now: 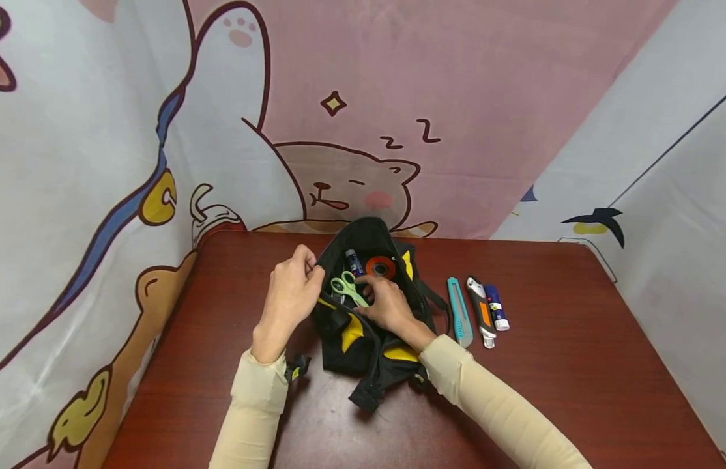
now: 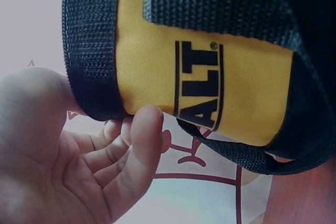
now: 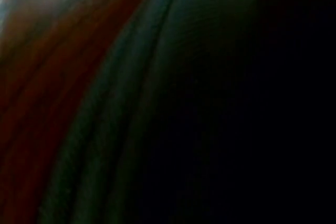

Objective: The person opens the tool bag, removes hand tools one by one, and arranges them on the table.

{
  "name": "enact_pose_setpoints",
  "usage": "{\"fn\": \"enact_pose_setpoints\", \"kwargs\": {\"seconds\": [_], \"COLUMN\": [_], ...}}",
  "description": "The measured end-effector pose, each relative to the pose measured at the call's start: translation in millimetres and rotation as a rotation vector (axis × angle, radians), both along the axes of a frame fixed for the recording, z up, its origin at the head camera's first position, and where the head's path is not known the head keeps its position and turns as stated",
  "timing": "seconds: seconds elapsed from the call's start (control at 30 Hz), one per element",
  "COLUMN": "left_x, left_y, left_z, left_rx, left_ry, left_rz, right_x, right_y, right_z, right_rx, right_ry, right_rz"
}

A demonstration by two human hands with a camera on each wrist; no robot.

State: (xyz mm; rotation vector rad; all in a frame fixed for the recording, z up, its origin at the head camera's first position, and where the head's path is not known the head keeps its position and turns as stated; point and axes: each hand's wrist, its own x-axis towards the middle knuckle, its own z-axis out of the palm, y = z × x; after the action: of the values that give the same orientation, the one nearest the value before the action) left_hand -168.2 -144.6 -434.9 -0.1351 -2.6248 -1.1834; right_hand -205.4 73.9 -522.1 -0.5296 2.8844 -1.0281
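Observation:
In the head view a black and yellow tool bag (image 1: pixel 352 333) lies with its mouth spread. My left hand (image 1: pixel 289 296) pinches the left rim of the bag, and in the left wrist view its fingers (image 2: pixel 144 135) bend at the zipper edge (image 2: pixel 92 40). My right hand (image 1: pixel 389 306) reaches into the mouth, fingers bent beside the light green scissors (image 1: pixel 348 288); whether they grip the scissors is unclear. A dark blue tube (image 1: pixel 354 262) and an orange-red tape roll (image 1: pixel 380 266) lie inside, above the scissors. The right wrist view shows mostly dark, blurred bag fabric (image 3: pixel 173 51).
Right of the bag, a teal utility knife (image 1: pixel 459 312), a grey and orange utility knife (image 1: pixel 481 309) and a blue glue stick (image 1: pixel 495 306) lie side by side on the reddish-brown table (image 1: pixel 574 365). Straps (image 1: pixel 369 394) trail at the bag's near side. A printed curtain (image 1: pixel 457 98) hangs behind.

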Motion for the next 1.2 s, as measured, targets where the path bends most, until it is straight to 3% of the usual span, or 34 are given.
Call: {"fn": "enact_pose_setpoints", "kwargs": {"seconds": [0.4,0.77,1.2], "left_x": [1.6,1.1,2.1], "left_y": [-0.5,-0.4,-2.9], "left_z": [-0.4,-0.1,1.6], "left_rx": [-0.001,-0.003,-0.04], "left_ry": [-0.014,-0.005,-0.018], "left_rz": [-0.002,-0.002,0.002], "right_x": [-1.2,0.2,4.6], "right_y": [-2.2,0.1,7.8], "right_z": [-1.7,1.9,24.8], "right_rx": [0.011,-0.016,-0.104], "right_ry": [0.016,0.027,0.108], "right_rz": [0.017,-0.019,-0.085]}}
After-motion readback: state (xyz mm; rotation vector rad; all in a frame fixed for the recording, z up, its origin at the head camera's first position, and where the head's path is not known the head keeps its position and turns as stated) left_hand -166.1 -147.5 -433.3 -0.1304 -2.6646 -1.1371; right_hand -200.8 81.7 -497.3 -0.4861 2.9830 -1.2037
